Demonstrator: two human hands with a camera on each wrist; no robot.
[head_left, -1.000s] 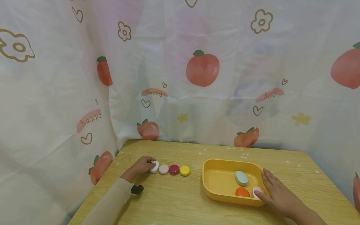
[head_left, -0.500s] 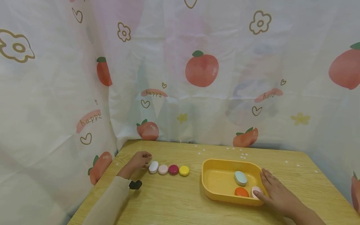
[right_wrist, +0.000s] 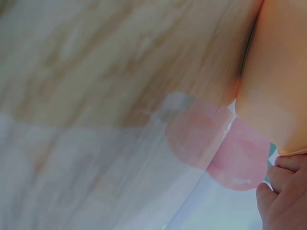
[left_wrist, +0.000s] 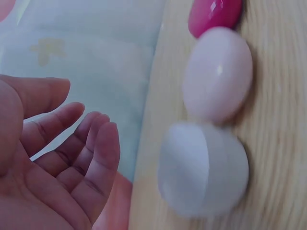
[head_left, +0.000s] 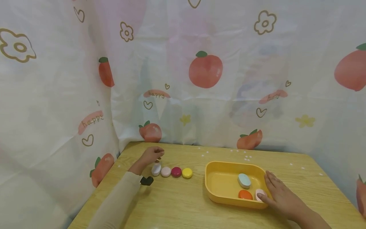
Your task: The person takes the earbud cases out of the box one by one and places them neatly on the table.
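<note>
While the yellow tray sits against my right hand, fingers straight along it, seemingly to steady it, my empty left hand hovers, fingers half bent, near the white oval piece, which heads a close row: pale pink piece, crimson piece, yellow piece.

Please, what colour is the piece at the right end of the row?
The end piece is yellow, best seen in the head view.
</note>
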